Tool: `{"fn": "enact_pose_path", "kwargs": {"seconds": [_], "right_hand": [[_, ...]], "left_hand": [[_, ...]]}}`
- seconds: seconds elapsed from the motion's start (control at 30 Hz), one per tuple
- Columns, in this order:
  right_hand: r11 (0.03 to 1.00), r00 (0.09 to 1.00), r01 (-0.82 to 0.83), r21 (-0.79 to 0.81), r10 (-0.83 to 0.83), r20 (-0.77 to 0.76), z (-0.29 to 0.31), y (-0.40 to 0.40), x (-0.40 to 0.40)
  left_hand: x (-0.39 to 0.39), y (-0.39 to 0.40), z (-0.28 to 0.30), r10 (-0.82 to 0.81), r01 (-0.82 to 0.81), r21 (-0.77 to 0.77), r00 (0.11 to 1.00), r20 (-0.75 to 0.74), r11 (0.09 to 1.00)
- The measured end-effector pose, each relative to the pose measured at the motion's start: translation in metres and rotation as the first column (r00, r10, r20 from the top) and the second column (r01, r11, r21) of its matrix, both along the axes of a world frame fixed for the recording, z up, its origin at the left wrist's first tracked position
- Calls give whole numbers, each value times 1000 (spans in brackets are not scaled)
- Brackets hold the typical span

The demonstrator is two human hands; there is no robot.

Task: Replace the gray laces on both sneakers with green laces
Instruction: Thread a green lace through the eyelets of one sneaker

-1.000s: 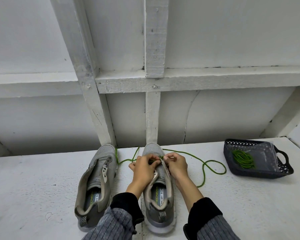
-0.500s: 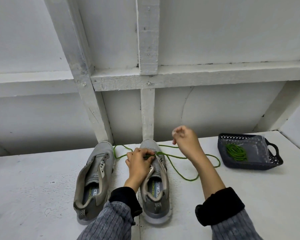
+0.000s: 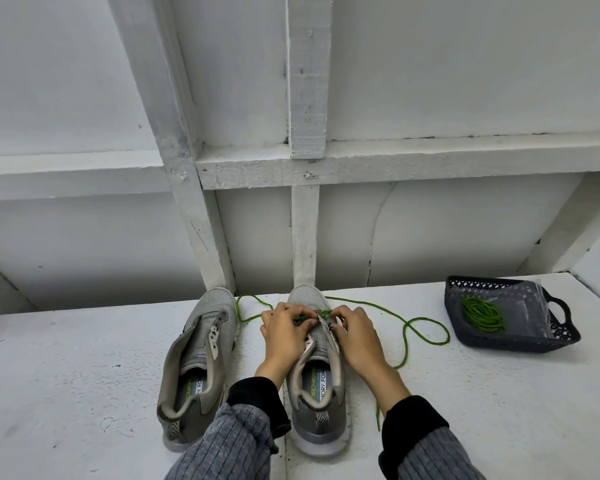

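Observation:
Two gray sneakers stand side by side on the white surface, toes toward the wall. The left sneaker (image 3: 201, 362) has no lace in its eyelets. Over the right sneaker (image 3: 317, 403) both my hands work at the front eyelets. My left hand (image 3: 284, 336) pinches a green lace (image 3: 409, 327) near the tongue. My right hand (image 3: 354, 337) holds the lace on the other side. One lace end loops to the right over the surface, the other trails left between the shoes. The eyelets under my fingers are hidden.
A dark plastic basket (image 3: 520, 344) sits at the right, holding a coiled green lace (image 3: 484, 315). A white wall with wooden beams (image 3: 303, 233) rises right behind the shoes' toes. White surface (image 3: 66, 375) stretches to the left and right.
My right hand, which had pulled the lace up and away to the right, has come back down to the right sneaker's eyelets. The loose loop on the right has shifted.

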State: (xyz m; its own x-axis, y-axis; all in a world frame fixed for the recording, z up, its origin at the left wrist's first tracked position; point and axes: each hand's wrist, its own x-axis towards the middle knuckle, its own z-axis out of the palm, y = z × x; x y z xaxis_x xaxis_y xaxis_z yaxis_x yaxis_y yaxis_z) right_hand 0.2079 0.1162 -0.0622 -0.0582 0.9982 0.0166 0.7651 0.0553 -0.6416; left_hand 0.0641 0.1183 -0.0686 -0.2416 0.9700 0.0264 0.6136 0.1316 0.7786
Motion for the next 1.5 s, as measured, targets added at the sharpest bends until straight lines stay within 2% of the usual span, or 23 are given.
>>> {"fn": "enact_pose_path", "kwargs": {"seconds": [0.13,0.33,0.4,0.5,0.6,0.7,0.77,0.83,0.87,0.9,0.97,1.03,1.07,1.13,1.27,1.5], "right_hand": [[998,1000,-4,57,3,14,1,1,-5],[999,996,-43,24,41,76,-2,8,-7],[1000,1000,-29,5,28,6,-4,12,-8],[998,968,57,36,-46,-246,5,16,-11],[987,826,136,80,-69,-559,46,16,-13],[976,534,186,115,-2,-846,99,13,-11],[972,351,171,159,90,-932,126,10,-6],[977,252,119,177,143,-957,137,7,-1],[984,254,89,155,128,-959,137,6,1],[992,297,71,106,81,-952,132,6,2],[995,510,100,4,-48,-859,111,9,2],[989,750,128,-71,-143,-646,81,13,4],[987,834,121,-108,-160,-528,68,12,4],[981,929,114,-156,-161,-333,45,9,5],[988,986,63,-141,-84,-146,21,9,1],[993,994,27,-117,-39,-98,3,12,-3]], "left_hand": [[0,0,-1,6,-6,1,1000,9,1000],[-1,3,-4,11,-11,-6,1000,27,1000],[0,3,-4,23,-22,-2,999,48,1000],[0,4,-6,59,-59,-4,997,40,998],[-2,5,-9,98,-97,-17,995,10,995],[-3,6,-12,99,-99,-38,995,9,994],[-3,6,-12,92,-92,-53,996,5,994],[-3,7,-13,97,-96,-67,995,8,993],[-3,7,-14,105,-104,-73,994,16,992],[-3,7,-14,115,-113,-79,993,22,990],[-3,7,-15,126,-124,-79,992,19,989],[-4,7,-17,139,-134,-77,989,58,988],[-4,7,-18,147,-140,-78,985,94,987],[-5,6,-19,162,-150,-94,977,139,984],[-7,6,-20,196,-186,-100,976,95,977],[-7,7,-26,168,-163,-38,965,200,986]]}}
